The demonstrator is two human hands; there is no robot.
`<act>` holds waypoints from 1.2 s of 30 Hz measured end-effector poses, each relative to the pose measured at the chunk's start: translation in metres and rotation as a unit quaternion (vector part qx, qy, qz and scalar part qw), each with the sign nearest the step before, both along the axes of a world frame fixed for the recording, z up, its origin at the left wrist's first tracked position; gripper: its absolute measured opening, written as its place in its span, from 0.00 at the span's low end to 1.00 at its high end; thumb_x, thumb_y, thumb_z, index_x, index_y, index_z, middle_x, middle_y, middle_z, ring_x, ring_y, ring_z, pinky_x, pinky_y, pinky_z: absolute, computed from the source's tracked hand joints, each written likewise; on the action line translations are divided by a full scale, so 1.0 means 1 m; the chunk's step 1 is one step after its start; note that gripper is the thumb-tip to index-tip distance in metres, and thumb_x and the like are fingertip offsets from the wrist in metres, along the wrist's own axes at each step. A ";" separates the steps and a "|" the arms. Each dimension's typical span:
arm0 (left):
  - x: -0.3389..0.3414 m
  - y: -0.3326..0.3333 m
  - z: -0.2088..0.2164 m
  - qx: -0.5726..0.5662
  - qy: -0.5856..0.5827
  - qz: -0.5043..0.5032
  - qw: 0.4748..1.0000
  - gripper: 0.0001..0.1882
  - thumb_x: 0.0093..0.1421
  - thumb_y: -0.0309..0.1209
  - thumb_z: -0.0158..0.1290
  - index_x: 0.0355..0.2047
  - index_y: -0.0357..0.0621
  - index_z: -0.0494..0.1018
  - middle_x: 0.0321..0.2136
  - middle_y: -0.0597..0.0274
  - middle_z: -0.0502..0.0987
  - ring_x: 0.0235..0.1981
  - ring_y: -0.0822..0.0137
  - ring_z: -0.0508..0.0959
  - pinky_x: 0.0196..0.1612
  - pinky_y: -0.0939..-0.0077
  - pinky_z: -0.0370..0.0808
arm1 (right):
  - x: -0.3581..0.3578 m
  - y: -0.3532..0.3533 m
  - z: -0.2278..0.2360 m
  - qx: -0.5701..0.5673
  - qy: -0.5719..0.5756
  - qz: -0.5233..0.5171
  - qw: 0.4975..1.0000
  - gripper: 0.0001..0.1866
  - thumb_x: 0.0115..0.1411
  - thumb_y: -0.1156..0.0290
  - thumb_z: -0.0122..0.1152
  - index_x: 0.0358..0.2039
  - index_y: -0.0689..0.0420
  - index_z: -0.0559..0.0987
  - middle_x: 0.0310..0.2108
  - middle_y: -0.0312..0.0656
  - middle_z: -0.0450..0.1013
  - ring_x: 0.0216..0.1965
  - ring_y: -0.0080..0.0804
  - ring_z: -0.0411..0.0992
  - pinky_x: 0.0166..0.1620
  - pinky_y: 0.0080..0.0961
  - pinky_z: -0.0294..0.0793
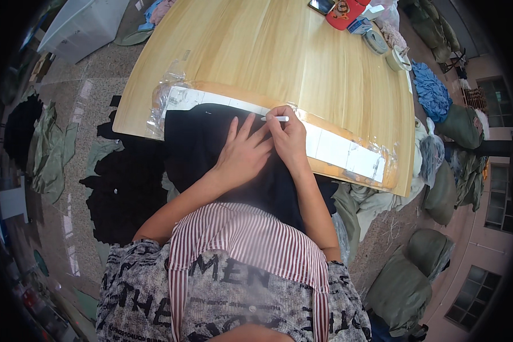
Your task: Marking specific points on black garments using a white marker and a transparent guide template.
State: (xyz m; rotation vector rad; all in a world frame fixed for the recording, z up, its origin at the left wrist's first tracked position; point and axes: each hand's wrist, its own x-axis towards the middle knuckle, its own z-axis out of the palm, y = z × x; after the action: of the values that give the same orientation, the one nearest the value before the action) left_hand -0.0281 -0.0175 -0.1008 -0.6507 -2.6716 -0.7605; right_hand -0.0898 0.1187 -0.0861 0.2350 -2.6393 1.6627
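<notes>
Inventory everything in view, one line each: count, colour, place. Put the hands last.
Table: 1, light wood, top centre
Dark fabric: 1, near-black, on table's near edge
Pen-like stick: 1, white, in right hand
Marked strip: 1, white, taped along table's near side
Phone: 1, dark, table's far edge
Boxy object: 1, red, beside phone
Cup: 1, white, table's right edge
Bin: 1, white, upper left
Cloth pile: 1, black, floor left
Cloth heap: 1, blue, right of table
Sacks: several, green, right
Windows: at least 3, dark-paned, far right
Smaller clutter: uncounted, mixed, around edges
Apron: 1, striped red and white, lower centre
Left hand: 1, bare, flat on dark fabric
Right hand: 1, bare, gripping stick
</notes>
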 end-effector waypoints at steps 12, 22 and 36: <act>0.002 0.002 -0.002 0.038 0.001 0.005 0.999 0.17 0.54 0.30 0.56 0.46 0.48 0.74 0.56 0.56 0.67 0.64 0.43 0.57 0.61 0.35 0.52 | -0.016 -0.016 0.012 0.005 0.013 -0.050 0.999 0.12 0.58 0.63 0.60 0.30 0.60 0.76 0.22 0.47 0.75 0.25 0.35 0.75 0.29 0.29 0.71; 0.000 -0.001 -0.003 0.070 0.050 -0.019 0.996 0.18 0.50 0.28 0.56 0.43 0.42 0.75 0.48 0.48 0.72 0.59 0.43 0.62 0.63 0.39 0.52 | -0.018 -0.043 0.011 -0.024 -0.041 0.160 0.986 0.08 0.60 0.72 0.59 0.39 0.61 0.77 0.26 0.33 0.75 0.27 0.19 0.71 0.31 0.17 0.70; -0.008 -0.004 0.002 0.195 -0.047 -0.023 0.979 0.18 0.54 0.27 0.53 0.47 0.38 0.72 0.51 0.48 0.69 0.60 0.46 0.62 0.63 0.47 0.55 | -0.045 -0.024 0.022 -0.199 -0.072 -0.028 0.977 0.14 0.61 0.62 0.56 0.28 0.61 0.76 0.19 0.40 0.71 0.20 0.28 0.69 0.27 0.25 0.69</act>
State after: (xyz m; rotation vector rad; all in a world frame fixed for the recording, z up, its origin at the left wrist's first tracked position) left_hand -0.0361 -0.0219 -0.0984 -0.5841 -2.4845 -1.3125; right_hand -0.1348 0.0950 -0.0646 0.0325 -2.3013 2.2090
